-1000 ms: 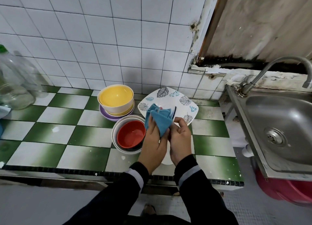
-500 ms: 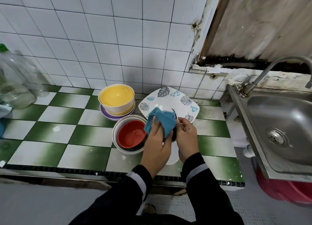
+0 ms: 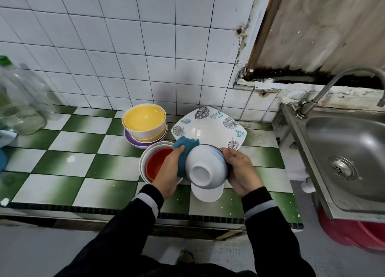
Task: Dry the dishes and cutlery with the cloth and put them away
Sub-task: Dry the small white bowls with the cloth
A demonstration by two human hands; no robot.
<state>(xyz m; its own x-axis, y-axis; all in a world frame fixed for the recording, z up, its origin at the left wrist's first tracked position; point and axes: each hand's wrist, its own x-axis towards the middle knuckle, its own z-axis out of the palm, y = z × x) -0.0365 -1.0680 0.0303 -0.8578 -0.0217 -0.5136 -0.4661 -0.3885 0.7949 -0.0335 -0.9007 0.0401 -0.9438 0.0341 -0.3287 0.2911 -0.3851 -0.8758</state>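
Observation:
I hold a white bowl with a blue rim above the counter, its foot turned toward me. My right hand grips its right side. My left hand presses a blue cloth against the bowl's left side and rim. Below the bowl a white dish lies on the counter, mostly hidden. A red bowl sits nested in a white bowl to the left. Behind stand a yellow bowl stacked on a purple plate and a square leaf-patterned plate.
The green and white checkered counter runs left to clear plastic bottles. A steel sink with a tap stands at the right, a red basin below it. White wall tiles close off the back.
The bowl has turned so its foot now faces me. The cloth moved from covering the bowl's front to its left side and rim. Both hands shifted apart.

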